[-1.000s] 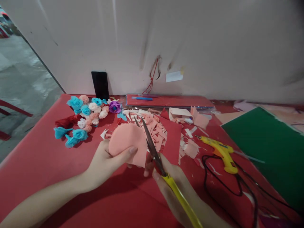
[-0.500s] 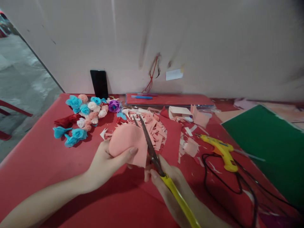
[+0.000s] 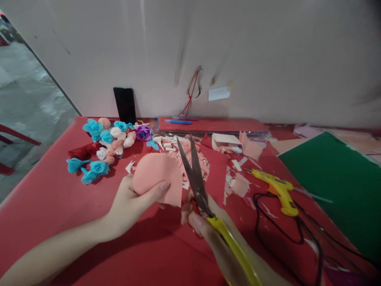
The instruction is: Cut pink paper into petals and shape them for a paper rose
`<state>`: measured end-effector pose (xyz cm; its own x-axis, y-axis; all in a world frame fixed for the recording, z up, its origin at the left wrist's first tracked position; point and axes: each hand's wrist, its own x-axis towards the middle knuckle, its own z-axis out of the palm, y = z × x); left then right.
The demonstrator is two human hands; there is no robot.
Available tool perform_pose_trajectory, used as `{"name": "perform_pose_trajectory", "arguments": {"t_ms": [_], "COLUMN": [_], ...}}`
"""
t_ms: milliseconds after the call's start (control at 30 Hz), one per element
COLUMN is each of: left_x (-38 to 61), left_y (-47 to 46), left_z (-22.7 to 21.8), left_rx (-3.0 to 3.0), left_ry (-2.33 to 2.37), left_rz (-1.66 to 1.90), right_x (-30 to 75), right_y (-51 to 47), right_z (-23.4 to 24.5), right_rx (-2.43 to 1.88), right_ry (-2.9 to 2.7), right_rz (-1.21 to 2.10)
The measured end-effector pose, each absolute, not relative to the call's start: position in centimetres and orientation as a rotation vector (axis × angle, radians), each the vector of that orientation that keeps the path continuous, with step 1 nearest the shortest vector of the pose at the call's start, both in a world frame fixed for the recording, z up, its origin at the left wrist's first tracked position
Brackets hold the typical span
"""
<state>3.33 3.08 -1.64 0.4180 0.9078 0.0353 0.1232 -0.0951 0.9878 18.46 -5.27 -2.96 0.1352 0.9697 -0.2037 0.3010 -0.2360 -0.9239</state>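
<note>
A piece of pink paper [image 3: 157,174], rounded along its top and left side with a square lower right corner, is pinched in my left hand [image 3: 127,204], thumb on top. My right hand [image 3: 205,222] grips yellow-handled scissors [image 3: 198,184] whose dark blades are parted and point away from me. The blades are just right of the paper, apart from it. Behind both hands lies a heap of pink paper scraps [image 3: 201,163].
Blue, pink, white and purple paper flowers [image 3: 107,137] lie at the left, before a leaning phone [image 3: 125,105]. On the right are a yellow glue gun [image 3: 276,188] with a looping black cord and a green sheet [image 3: 333,186]. Pens [image 3: 178,122] rest near the wall.
The scissors have moved right, off the paper's edge, and their blades have opened wider. The paper has shifted slightly left in my left hand.
</note>
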Motion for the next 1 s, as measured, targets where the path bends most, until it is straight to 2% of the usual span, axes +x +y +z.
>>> {"name": "perform_pose_trajectory", "arguments": {"t_ms": [267, 700, 1000], "left_x": [3.3, 3.6, 3.4], "left_y": [3.1, 3.0, 3.3], "left_z": [-1.8, -1.5, -1.5], "left_rx": [1.544, 1.480, 1.526], "left_ry": [0.977, 0.819, 0.965], "left_rz": [0.850, 0.848, 0.837], "right_x": [18.9, 18.7, 19.1], "right_y": [-4.8, -4.7, -5.2], "right_z": [-2.5, -3.2, -2.9], "right_rx": [-1.750, -1.856, -1.723], "right_ry": [-1.568, -1.597, -1.439], "right_rz": [1.000, 0.824, 0.912]}}
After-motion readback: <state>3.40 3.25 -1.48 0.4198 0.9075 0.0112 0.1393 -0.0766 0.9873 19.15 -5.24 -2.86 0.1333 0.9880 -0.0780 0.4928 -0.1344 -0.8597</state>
